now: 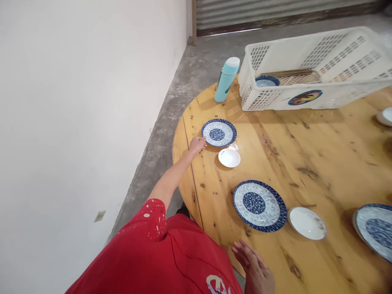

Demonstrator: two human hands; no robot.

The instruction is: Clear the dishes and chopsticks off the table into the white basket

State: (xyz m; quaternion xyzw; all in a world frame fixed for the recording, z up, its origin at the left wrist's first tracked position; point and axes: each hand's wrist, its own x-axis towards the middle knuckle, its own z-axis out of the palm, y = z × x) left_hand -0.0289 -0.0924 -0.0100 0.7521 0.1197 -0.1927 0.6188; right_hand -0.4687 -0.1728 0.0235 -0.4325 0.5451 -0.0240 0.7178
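Left hand (198, 145) pinches the rim of the far plate (217, 133), at the desk's (290, 149) rounded end beside a bowl (229, 158); right hand (254, 267) empty, fingers loosely extended by the near edge. Laid out: that pair, a middle plate (259, 206) with saucer (307, 223), a right plate (376, 230) cut by the frame. Still in the crate (333, 98): one more plate (267, 81), some sticks (286, 73).

We've got one cam, head-worn, looking forward and down from close above the table (333, 159), wall (76, 102) filling frame left.
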